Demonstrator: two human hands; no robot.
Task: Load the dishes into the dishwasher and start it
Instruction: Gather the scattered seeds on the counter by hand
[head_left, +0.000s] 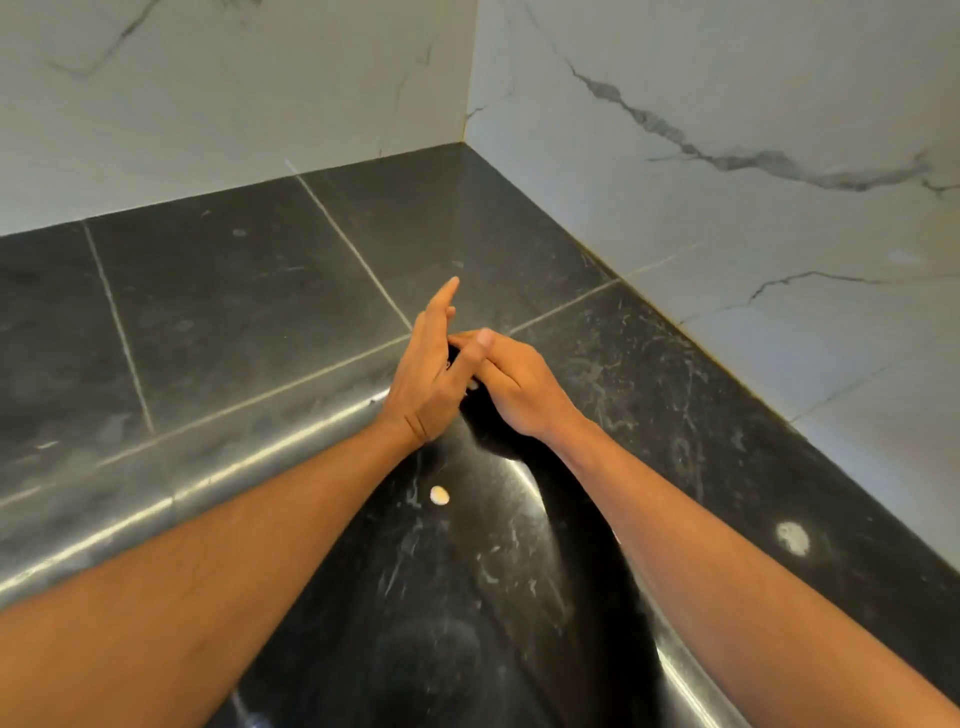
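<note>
Above a black stone sink (467, 597), in a corner of white marble walls (727, 104): left hand (428, 379) open flat, fingers straight, pointing to the far side; right hand (511, 387) relaxed, fingers laid against the left palm, gripping nothing visible. Small pale scrap (439, 495) lying in the sink, near the wrists. Dishes and dishwasher: cannot tell where.

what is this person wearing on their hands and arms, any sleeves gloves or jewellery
The left hand and right hand are gloveless, with no rings visible. The left forearm and right forearm are bare to the frame's edge: no sleeves, watch or bands.
</note>
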